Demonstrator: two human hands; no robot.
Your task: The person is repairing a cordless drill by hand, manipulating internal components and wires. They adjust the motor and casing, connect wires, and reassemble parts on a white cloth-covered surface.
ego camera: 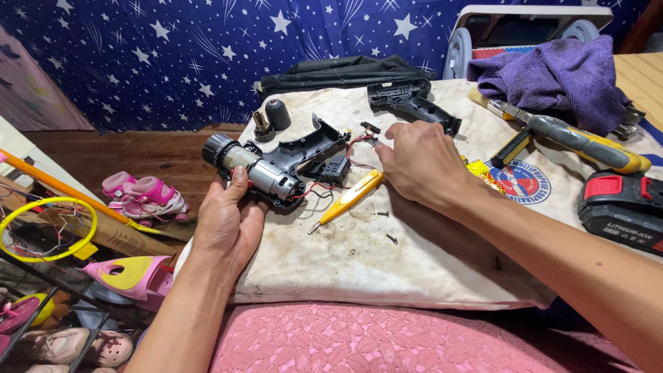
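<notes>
We see a dark blue cloth [138, 48] patterned with white stars behind everything; the stained cloth [387, 269] underneath is off-white with brownish marks and a round red, white and blue emblem [523, 181]; the opened drill half-shell [304, 148] is black, its motor [266, 178] silver-grey; red and black wires [356, 144] trail from it; the tester screwdriver [349, 197] is yellow; the towel [552, 76] is purple; the battery pack [621, 207] is black and red; the knife [587, 141] is grey and yellow; the skates [141, 197] are pink and white; the cushion [387, 342] is pink with a lacy pattern.
</notes>
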